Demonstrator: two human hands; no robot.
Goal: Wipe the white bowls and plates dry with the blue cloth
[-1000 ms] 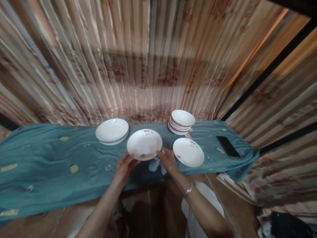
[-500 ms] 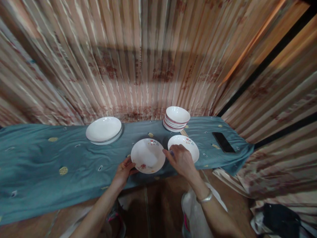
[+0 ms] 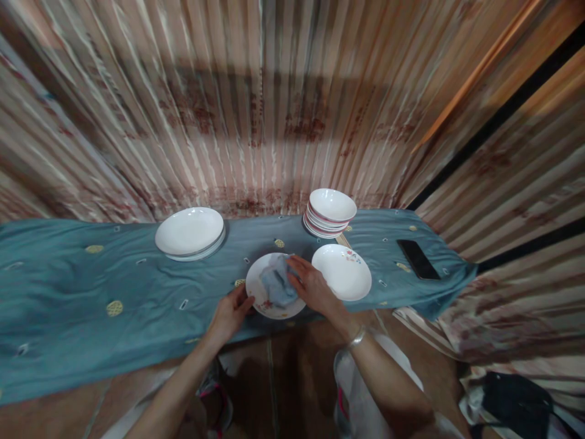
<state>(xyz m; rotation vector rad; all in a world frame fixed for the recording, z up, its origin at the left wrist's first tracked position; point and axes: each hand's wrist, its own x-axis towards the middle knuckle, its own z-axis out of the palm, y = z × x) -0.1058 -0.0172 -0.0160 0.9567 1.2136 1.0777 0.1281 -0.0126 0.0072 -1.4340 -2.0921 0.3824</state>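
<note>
My left hand (image 3: 231,314) grips the left rim of a white flower-patterned plate (image 3: 256,291), thumb on top and the other fingers mostly hidden underneath. The plate is near the front edge of the cloth-covered table. My right hand (image 3: 311,283) holds a light blue cloth (image 3: 278,283) against the plate's inner face, its fingers closed over the cloth's right side. Just to the right of that hand lies a second white plate (image 3: 345,277) with flowers near its rim.
A stack of large white plates (image 3: 189,231) stands at back left. Behind the second plate is a stack of white bowls (image 3: 329,210) with reddish rims. A black phone (image 3: 417,259) lies at the right on the teal tablecloth (image 3: 150,305). A pleated curtain hangs behind.
My right hand has moved left from above the second plate onto the held plate. The blue cloth, mostly hidden before, now lies spread on it. My left hand keeps its hold.
</note>
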